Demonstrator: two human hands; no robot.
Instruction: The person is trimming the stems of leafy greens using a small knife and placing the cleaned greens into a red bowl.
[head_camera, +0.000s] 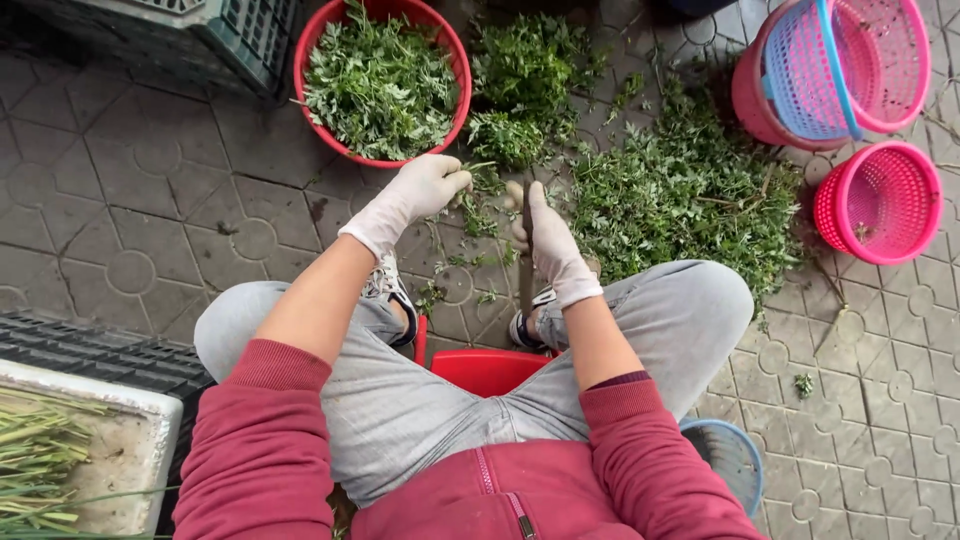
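Left hand (420, 190), gloved, pinches a green sprig (480, 168) just below the red tub (455, 60) of leaves. Right hand (550, 245) closed round a thin stalk (526, 265) — upright between the knees. Leaf pile (685, 190) lies right; pink baskets (880, 200) beyond.

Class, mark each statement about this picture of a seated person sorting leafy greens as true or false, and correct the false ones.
1. Both hands wear light gloves: the left hand and the right hand. True.
2. The red basin is empty. False: it holds cut green leaves.
3. The right hand holds a long thin stalk. True.
4. The pink baskets stand at the person's left. False: they stand at the right.
5. A loose pile of greens lies on the paved ground. True.
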